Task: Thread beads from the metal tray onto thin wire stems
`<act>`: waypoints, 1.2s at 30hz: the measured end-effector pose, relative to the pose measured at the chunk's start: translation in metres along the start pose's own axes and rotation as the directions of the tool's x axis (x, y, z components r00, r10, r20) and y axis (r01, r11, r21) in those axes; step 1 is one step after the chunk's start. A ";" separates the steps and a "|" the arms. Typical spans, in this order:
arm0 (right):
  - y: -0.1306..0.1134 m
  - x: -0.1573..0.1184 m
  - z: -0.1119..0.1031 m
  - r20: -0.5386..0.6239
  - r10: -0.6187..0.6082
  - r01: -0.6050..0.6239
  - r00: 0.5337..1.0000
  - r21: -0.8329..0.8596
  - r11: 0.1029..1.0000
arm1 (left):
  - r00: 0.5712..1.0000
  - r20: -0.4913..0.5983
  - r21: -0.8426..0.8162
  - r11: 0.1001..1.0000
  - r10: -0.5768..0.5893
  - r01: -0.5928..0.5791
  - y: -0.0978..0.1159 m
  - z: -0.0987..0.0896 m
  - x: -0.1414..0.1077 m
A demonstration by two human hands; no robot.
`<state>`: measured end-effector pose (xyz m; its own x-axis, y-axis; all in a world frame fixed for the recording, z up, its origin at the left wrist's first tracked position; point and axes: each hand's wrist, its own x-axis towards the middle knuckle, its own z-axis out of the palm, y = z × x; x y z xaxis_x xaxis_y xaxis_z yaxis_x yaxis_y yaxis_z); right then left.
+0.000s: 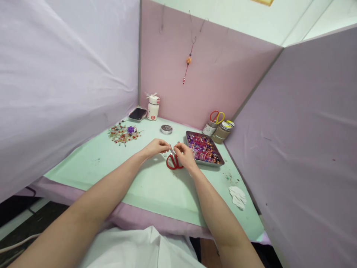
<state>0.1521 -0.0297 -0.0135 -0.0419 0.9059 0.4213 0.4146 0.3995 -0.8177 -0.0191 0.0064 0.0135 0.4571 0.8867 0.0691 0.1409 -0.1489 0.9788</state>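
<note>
In the middle of the green tabletop my left hand (156, 147) is closed in a pinch, fingertips pointing right. My right hand (184, 153) pinches just across from it, with a small gap between the two. What either hand holds is too small to make out. Red-handled scissors (171, 162) lie below and between my hands, their blades pointing away from me and one handle loop partly behind my right hand. Right beside that hand stands a dark metal tray (208, 163) full of purple, red and orange beads (201, 147).
A pile of beaded strands (122, 134) with a purple bead cluster (131, 129) lies left. Behind are a phone (137, 114), a white bottle (153, 108), a round tin (166, 129) and jars (221, 133). A white glove (237, 197) lies right. A beaded string (189, 60) hangs ahead.
</note>
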 end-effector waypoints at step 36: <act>-0.003 -0.004 0.002 -0.011 -0.156 0.149 0.988 -0.233 0.961 | 0.986 0.079 -0.040 0.988 -0.144 0.147 -0.011 -0.014 0.006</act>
<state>0.1490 -0.0341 -0.0141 -0.0959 0.8312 0.5477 0.6037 0.4861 -0.6319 -0.0299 0.0192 0.0062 0.5003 0.8614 -0.0878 0.1712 0.0010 0.9852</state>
